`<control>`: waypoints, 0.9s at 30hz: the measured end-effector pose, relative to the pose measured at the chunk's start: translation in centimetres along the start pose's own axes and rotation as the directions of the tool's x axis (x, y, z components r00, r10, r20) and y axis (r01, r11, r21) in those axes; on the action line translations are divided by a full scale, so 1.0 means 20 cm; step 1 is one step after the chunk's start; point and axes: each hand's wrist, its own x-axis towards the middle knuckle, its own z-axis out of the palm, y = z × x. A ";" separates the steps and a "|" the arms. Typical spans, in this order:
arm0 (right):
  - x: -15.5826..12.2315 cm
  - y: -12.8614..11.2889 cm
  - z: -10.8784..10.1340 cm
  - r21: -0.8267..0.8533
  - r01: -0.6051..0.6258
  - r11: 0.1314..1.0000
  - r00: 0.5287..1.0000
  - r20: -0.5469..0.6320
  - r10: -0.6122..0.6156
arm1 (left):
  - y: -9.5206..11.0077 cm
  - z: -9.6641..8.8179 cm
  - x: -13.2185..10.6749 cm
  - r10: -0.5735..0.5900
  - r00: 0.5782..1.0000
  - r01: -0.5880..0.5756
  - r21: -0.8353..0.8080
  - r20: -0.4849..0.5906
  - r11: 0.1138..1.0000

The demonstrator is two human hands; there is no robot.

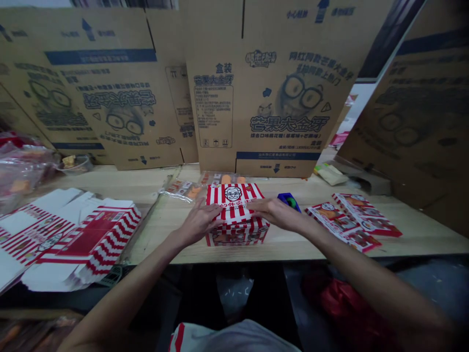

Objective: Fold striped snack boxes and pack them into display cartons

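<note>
A red-and-white striped cardboard box (234, 233) with a cartoon bearded face on its lid stands on the wooden table in front of me. Its lid is partly raised at the front, leaving a gap above the front wall. My left hand (201, 221) grips the lid's left side, the thumb lying on top. On the right side, my right hand (276, 212) holds the lid with its fingers over the top near the front edge. Some fingertips of both hands are hard to make out. The inside of the box is hidden.
Behind the box lie clear snack packets (185, 189). A blue tape-like item (289, 201) sits to its right, near flat striped packs (366, 215). Folded striped cartons (91, 234) are stacked at left. Tall brown cardboard boxes (216, 151) wall off the back.
</note>
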 end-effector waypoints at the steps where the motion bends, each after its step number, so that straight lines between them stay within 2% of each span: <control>1: 0.01 0.00 -0.04 0.031 0.008 1.000 1.000 0.019 -0.008 | 0.02 0.01 0.00 -0.014 1.000 0.015 0.034 -0.024 0.999; 5: 0.05 0.01 -0.16 0.039 0.024 0.999 0.995 0.099 -0.028 | 0.11 0.09 0.04 -0.058 0.987 0.081 0.154 -0.148 0.985; 9: 0.05 0.04 -0.19 -0.041 0.032 0.999 0.991 0.133 -0.026 | 0.14 0.13 0.04 -0.030 0.971 0.076 0.186 -0.238 0.980; 12: 0.00 0.07 -0.11 -0.075 0.056 0.996 0.992 0.113 -0.047 | 0.10 0.11 0.00 0.011 0.978 0.025 0.172 -0.209 0.985; 18: -0.16 0.15 0.17 -0.064 0.106 0.992 0.987 -0.114 -0.113 | 0.02 0.05 -0.08 0.071 0.997 -0.065 0.142 -0.041 0.988; 21: -0.21 0.15 0.26 -0.050 0.133 0.990 0.967 -0.210 -0.140 | 0.05 0.08 -0.06 0.131 0.991 -0.133 0.134 0.023 0.982; 23: -0.23 0.14 0.29 -0.074 0.166 0.983 0.961 -0.210 -0.178 | 0.08 0.11 -0.05 0.145 0.989 -0.149 0.160 0.034 0.976; 27: -0.27 0.12 0.34 -0.172 0.203 0.964 0.953 -0.192 -0.235 | 0.13 0.18 -0.04 0.154 0.988 -0.149 0.192 -0.014 0.970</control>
